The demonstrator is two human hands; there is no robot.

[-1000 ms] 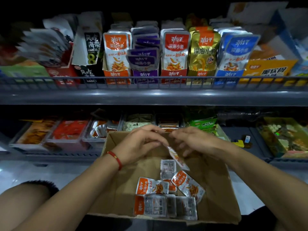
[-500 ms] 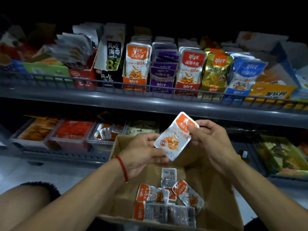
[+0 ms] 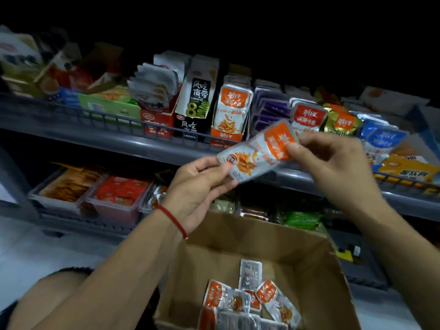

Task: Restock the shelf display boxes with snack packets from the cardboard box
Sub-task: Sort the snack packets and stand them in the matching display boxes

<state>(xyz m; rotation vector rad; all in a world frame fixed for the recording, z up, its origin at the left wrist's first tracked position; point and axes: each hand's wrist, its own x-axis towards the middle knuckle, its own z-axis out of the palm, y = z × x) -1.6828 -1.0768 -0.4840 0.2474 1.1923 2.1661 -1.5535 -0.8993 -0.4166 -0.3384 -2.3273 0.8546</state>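
An orange-and-silver snack packet (image 3: 258, 153) is held up between both hands in front of the upper shelf rail. My left hand (image 3: 197, 186) pinches its lower left end and my right hand (image 3: 333, 167) pinches its orange top end. Just behind it stands the orange display box (image 3: 232, 113) of matching packets on the upper shelf (image 3: 114, 136). Below my arms sits the open cardboard box (image 3: 307, 260), with several more orange packets (image 3: 250, 303) lying on its bottom.
Purple (image 3: 269, 108), red-labelled (image 3: 307, 117), gold (image 3: 340, 125) and blue (image 3: 383, 139) packet boxes line the upper shelf beside a black seaweed box (image 3: 197, 101). Clear trays of red snacks (image 3: 119, 194) fill the lower shelf. A red string circles my left wrist.
Both hands have lifted the orange packet out of the cardboard box and up to the level of the upper shelf rail. The view has tilted upward and to the left.
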